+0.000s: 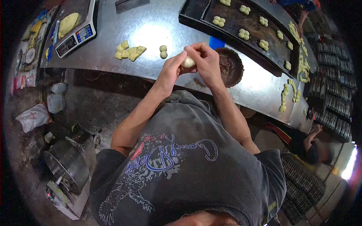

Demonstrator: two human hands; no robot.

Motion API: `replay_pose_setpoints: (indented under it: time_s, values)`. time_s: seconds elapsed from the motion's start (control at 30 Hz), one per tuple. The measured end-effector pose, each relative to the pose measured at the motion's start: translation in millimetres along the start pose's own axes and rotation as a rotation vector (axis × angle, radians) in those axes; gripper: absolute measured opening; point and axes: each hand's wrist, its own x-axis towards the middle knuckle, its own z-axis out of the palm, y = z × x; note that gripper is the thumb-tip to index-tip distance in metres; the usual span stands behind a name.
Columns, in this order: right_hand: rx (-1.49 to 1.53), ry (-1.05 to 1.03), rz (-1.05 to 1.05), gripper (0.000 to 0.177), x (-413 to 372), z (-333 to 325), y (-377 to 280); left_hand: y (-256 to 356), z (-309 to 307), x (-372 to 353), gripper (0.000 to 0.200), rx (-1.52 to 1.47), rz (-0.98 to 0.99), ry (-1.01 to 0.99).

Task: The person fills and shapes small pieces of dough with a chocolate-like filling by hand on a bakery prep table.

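Observation:
Between the fingers of both hands, above the metal table's near edge, is a pale ball of dough (188,62). My left hand (172,71) pinches it from the left, and my right hand (207,64) curls round it from the other side. Two small round dough balls (163,52) sit touching each other just left of the hands. Farther left lie several flat cut dough pieces (130,52) in a loose group. Beside my right hand stands a round bowl (241,71) of brown paste, partly hidden behind that hand and wrist.
A dark baking tray (253,23) with several dough clusters occupies the table's far right. More dough strips (284,98) lie at the right end. A digital scale (77,39) bearing a dough slab (68,25) stands left. Co-workers (313,145) are at the right. A mixer bowl (66,162) stands lower left.

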Motion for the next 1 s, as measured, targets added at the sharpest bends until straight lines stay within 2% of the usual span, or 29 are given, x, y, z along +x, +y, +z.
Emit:
replay_pose_setpoints:
  time_s: [0.07, 0.17, 0.2, 0.3, 0.33, 0.43, 0.57, 0.67, 0.77, 0.8, 0.9, 0.93, 0.97, 1.0]
  values:
    - [-0.105, 0.092, -0.009, 0.020, 5.4, 8.5, 6.8, -4.8, -6.2, -2.5, 0.050, 0.016, -0.031, 0.039]
    - [-0.295, 0.053, -0.231, 0.017, 4.4, 18.6, 12.6, -1.3, -21.1, -3.5, 0.055, -0.033, -0.112, 0.180]
    - [-0.706, 0.014, -0.659, 0.024, 7.9, 15.2, 10.6, 1.9, -28.0, -3.1, 0.061, -0.037, -0.112, 0.242]
    - [-0.561, -0.262, -0.560, 0.030, -5.8, 29.0, 8.8, 8.1, -59.2, -9.7, 0.071, -0.076, -0.181, 0.093]
    - [-0.489, -0.340, -0.350, 0.029, -7.1, 28.1, 10.9, 7.4, -58.7, -16.0, 0.079, -0.035, -0.192, 0.152]
    - [-0.462, -0.284, -0.203, 0.028, 14.6, 30.0, 49.6, 12.8, -78.9, -28.8, 0.082, 0.223, -0.344, 0.208]
    - [-0.680, -0.091, 0.047, 0.040, 61.1, 25.6, 135.6, -19.9, -161.5, -36.9, 0.063, 0.609, -0.090, 0.380]
    - [-0.738, -0.246, 0.122, 0.042, 78.9, 45.5, 143.9, 1.1, -183.4, -51.7, 0.049, 0.432, 0.128, 0.559]
    - [-1.184, 0.064, -0.283, 0.047, 73.4, 85.1, 149.9, 31.0, -203.8, -58.8, 0.046, 0.384, 0.202, 0.674]
    - [-1.082, 0.041, -0.207, 0.045, 78.7, 98.3, 141.1, 35.5, -213.4, -58.9, 0.041, 0.310, 0.162, 0.663]
    - [-0.817, -0.279, -0.258, 0.043, 110.8, 128.2, 152.0, 45.2, -233.8, -53.4, 0.040, 0.249, 0.057, 0.557]
    - [-0.868, -0.296, -0.374, 0.038, 115.2, 145.2, 154.0, 36.3, -245.1, -42.9, 0.046, 0.462, 0.044, 0.510]
    - [-0.855, -0.316, -0.400, 0.037, 121.3, 162.2, 156.9, 26.6, -253.4, -39.8, 0.043, 0.898, 0.048, 0.478]
    - [-0.844, -0.331, -0.424, 0.036, 129.1, 174.3, 169.5, 17.8, -264.4, -30.7, 0.044, 1.075, 0.138, 0.348]
